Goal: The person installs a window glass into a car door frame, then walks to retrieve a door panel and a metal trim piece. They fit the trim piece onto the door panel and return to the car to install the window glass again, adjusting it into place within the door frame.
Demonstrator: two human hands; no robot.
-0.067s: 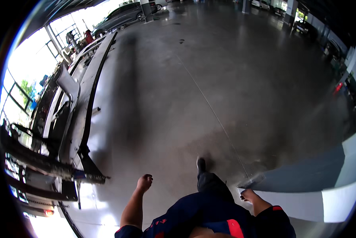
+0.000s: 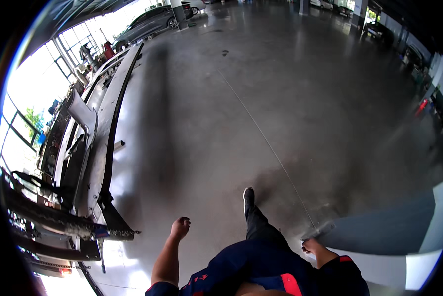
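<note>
My left hand point(image 2: 180, 227) hangs over the bare floor in front of my body, its fingers curled in loosely with nothing seen in them. On the other side, my right hand point(image 2: 311, 245) is low beside my hip, fingers also curled and no object showing. Just beyond it, in the picture, lies a greyish flat patch or plate point(image 2: 322, 230) at the end of a floor line; I cannot make out what it is. One dark shoe point(image 2: 248, 197) is stretched forward on the grey floor point(image 2: 206, 148).
A long metal frame bench point(image 2: 117, 111) runs along the left, with a curved panel point(image 2: 83, 114) on it and a thick arm point(image 2: 49, 209) jutting out at its near end. A low white wall point(image 2: 374, 252) borders the right. Cars point(image 2: 150, 24) stand far off near pillars point(image 2: 178, 15).
My foot reaches farther forward, and the bench and right wall have shifted slightly in view. Both hands keep nearly the same place and curl.
</note>
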